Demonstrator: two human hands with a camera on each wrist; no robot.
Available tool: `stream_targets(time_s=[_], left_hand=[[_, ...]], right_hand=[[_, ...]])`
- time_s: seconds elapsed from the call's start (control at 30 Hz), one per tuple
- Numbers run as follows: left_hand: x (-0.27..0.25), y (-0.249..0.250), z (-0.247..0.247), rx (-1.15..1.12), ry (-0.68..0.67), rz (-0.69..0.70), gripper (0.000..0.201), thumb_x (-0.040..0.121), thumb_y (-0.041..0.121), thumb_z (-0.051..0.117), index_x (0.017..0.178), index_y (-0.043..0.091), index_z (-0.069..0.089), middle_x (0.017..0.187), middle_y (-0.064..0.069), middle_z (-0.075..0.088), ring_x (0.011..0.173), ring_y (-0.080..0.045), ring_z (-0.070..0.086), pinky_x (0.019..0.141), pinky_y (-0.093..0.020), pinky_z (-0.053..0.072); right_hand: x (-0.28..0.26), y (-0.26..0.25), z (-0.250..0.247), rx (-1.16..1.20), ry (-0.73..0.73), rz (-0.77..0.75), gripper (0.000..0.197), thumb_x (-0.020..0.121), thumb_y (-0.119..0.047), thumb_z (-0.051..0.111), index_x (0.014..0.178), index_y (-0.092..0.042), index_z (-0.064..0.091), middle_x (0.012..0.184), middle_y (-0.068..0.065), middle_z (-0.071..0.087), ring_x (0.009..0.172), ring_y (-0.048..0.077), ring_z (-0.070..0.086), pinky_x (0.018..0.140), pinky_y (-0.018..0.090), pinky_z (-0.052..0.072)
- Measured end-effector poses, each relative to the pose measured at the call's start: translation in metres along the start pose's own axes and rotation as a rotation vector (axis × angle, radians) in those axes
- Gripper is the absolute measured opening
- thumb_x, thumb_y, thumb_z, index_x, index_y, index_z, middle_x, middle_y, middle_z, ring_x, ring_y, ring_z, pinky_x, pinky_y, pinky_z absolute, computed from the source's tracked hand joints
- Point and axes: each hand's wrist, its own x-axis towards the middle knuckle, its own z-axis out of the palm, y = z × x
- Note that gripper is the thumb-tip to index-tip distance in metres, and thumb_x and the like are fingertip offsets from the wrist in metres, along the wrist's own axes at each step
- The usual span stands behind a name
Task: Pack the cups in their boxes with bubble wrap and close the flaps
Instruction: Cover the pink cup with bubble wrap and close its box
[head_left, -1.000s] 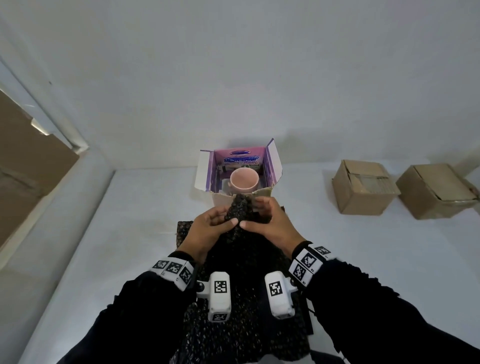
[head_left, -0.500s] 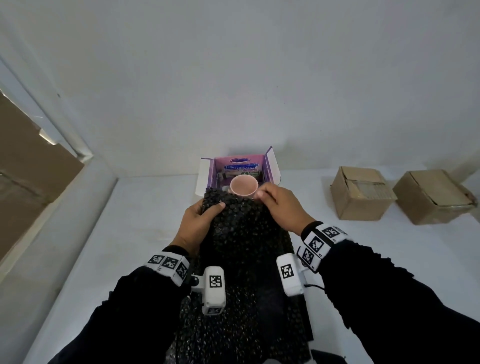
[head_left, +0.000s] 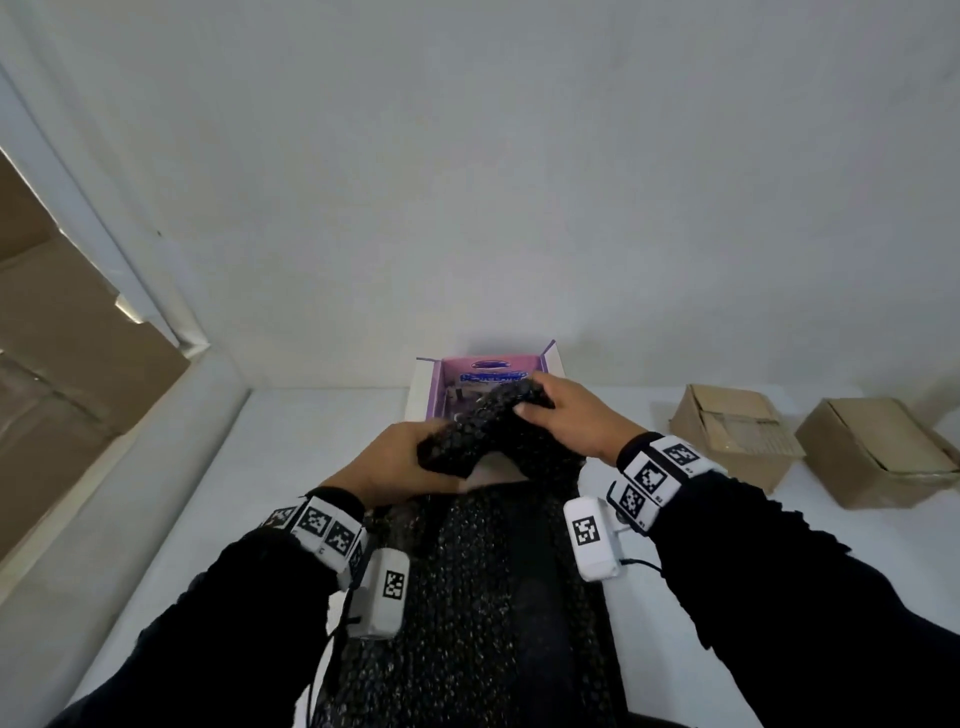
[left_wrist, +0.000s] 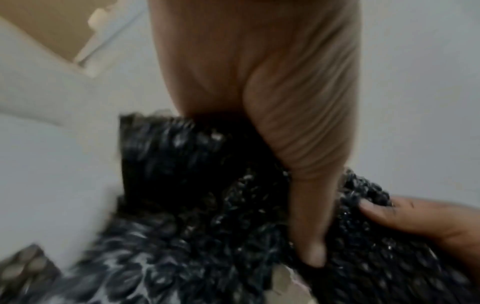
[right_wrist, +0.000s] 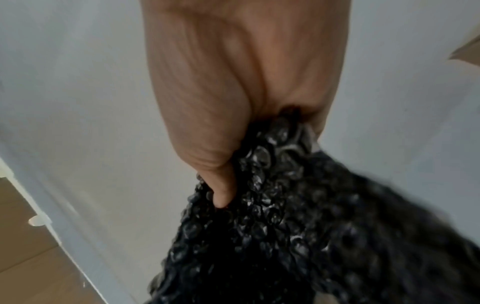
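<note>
A long sheet of black bubble wrap (head_left: 483, 597) runs from my lap up to the open purple-and-white box (head_left: 421, 395) at the back of the white table. My left hand (head_left: 400, 462) grips the folded near-left end of the wrap (left_wrist: 197, 185). My right hand (head_left: 566, 415) grips the far end of the wrap (right_wrist: 272, 185) over the box's opening. The wrap is bunched between both hands and covers the box's inside. The pink cup is hidden; only a small pale patch (head_left: 491, 470) shows under the fold.
Two closed brown cardboard boxes (head_left: 727, 436) (head_left: 878, 457) stand at the right on the white table (head_left: 311, 441). A white ledge and a brown panel (head_left: 67, 374) run along the left. The white wall rises right behind the purple box.
Both hands have lifted the wrap's end forward and over the box. The pink cup, plainly seen before, is now covered. My right hand moved to the far side, my left hand stayed nearer.
</note>
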Motion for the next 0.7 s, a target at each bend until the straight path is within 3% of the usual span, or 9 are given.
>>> stream_targets(time_s=[0.07, 0.17, 0.27, 0.37, 0.43, 0.47, 0.53, 0.6, 0.7], left_hand=[[0.007, -0.004, -0.008, 0.262, -0.024, 0.024, 0.017, 0.080, 0.042, 0.071, 0.076, 0.031, 0.059, 0.079, 0.012, 0.059, 0.075, -0.004, 0.058, 0.070, -0.024, 0.040], [0.024, -0.007, -0.017, 0.200, 0.017, -0.043, 0.003, 0.094, 0.027, 0.060, 0.094, 0.025, 0.058, 0.085, 0.005, 0.062, 0.083, -0.015, 0.060, 0.069, -0.025, 0.039], [0.041, -0.002, -0.023, 0.083, 0.086, -0.050, 0.023, 0.097, 0.017, 0.054, 0.115, 0.015, 0.041, 0.089, -0.002, 0.062, 0.085, -0.024, 0.061, 0.063, -0.025, 0.041], [0.060, 0.002, -0.027, -0.137, 0.153, -0.025, 0.034, 0.093, 0.032, 0.063, 0.112, 0.016, 0.041, 0.091, 0.001, 0.063, 0.080, -0.013, 0.064, 0.065, -0.022, 0.047], [0.074, 0.003, -0.029, -0.385, 0.180, -0.043, 0.042, 0.089, 0.048, 0.058, 0.107, 0.012, 0.048, 0.096, -0.002, 0.062, 0.086, -0.010, 0.060, 0.076, -0.034, 0.049], [0.082, 0.001, -0.029, -0.442, 0.196, -0.055, 0.045, 0.089, 0.048, 0.051, 0.106, 0.006, 0.053, 0.097, -0.005, 0.059, 0.092, -0.014, 0.057, 0.085, -0.041, 0.046], [0.098, -0.005, -0.026, -0.210, 0.295, -0.019, 0.034, 0.093, 0.028, 0.044, 0.109, 0.003, 0.060, 0.098, -0.004, 0.055, 0.098, -0.018, 0.049, 0.090, -0.034, 0.040], [0.110, -0.014, -0.017, -0.023, 0.461, 0.030, 0.023, 0.089, 0.010, 0.056, 0.111, 0.016, 0.059, 0.100, -0.001, 0.054, 0.094, -0.015, 0.052, 0.080, -0.022, 0.040], [0.118, -0.028, 0.001, 0.151, 0.588, 0.060, 0.023, 0.079, 0.010, 0.069, 0.092, 0.022, 0.054, 0.096, 0.004, 0.052, 0.077, -0.014, 0.052, 0.063, -0.024, 0.038]], right_hand=[[0.008, 0.001, -0.008, -0.066, -0.006, -0.011, 0.033, 0.098, -0.018, 0.054, 0.130, -0.019, 0.048, 0.127, 0.005, 0.060, 0.115, 0.022, 0.056, 0.102, 0.038, 0.042], [0.019, -0.005, -0.015, -0.124, -0.022, -0.045, 0.033, 0.101, -0.013, 0.043, 0.133, -0.021, 0.035, 0.122, 0.010, 0.058, 0.105, 0.026, 0.058, 0.090, 0.035, 0.042], [0.035, -0.008, -0.020, -0.022, -0.090, 0.009, 0.032, 0.101, -0.024, 0.044, 0.132, -0.025, 0.035, 0.118, 0.010, 0.060, 0.106, 0.029, 0.058, 0.094, 0.041, 0.043], [0.049, -0.014, -0.031, 0.279, -0.166, 0.153, 0.037, 0.100, -0.042, 0.041, 0.123, -0.015, 0.051, 0.121, 0.008, 0.061, 0.109, 0.021, 0.058, 0.101, 0.039, 0.043], [0.064, -0.015, -0.040, 0.371, -0.057, 0.227, 0.036, 0.101, -0.035, 0.038, 0.112, -0.009, 0.061, 0.113, 0.013, 0.064, 0.100, 0.024, 0.059, 0.099, 0.038, 0.042], [0.076, -0.012, -0.044, 0.300, 0.017, 0.228, 0.036, 0.101, -0.028, 0.039, 0.116, -0.005, 0.062, 0.118, 0.018, 0.062, 0.105, 0.028, 0.058, 0.099, 0.035, 0.040], [0.099, -0.008, -0.046, -0.018, 0.114, 0.131, 0.033, 0.097, -0.013, 0.043, 0.123, -0.009, 0.061, 0.120, 0.018, 0.057, 0.117, 0.032, 0.051, 0.098, 0.028, 0.035], [0.119, -0.003, -0.041, -0.211, 0.214, -0.010, 0.035, 0.086, -0.009, 0.050, 0.115, -0.025, 0.061, 0.103, -0.001, 0.056, 0.108, 0.030, 0.053, 0.096, 0.037, 0.040], [0.133, 0.004, -0.021, -0.350, 0.428, -0.112, 0.032, 0.074, -0.004, 0.056, 0.096, -0.026, 0.053, 0.082, -0.018, 0.049, 0.091, 0.023, 0.045, 0.079, 0.042, 0.041]])
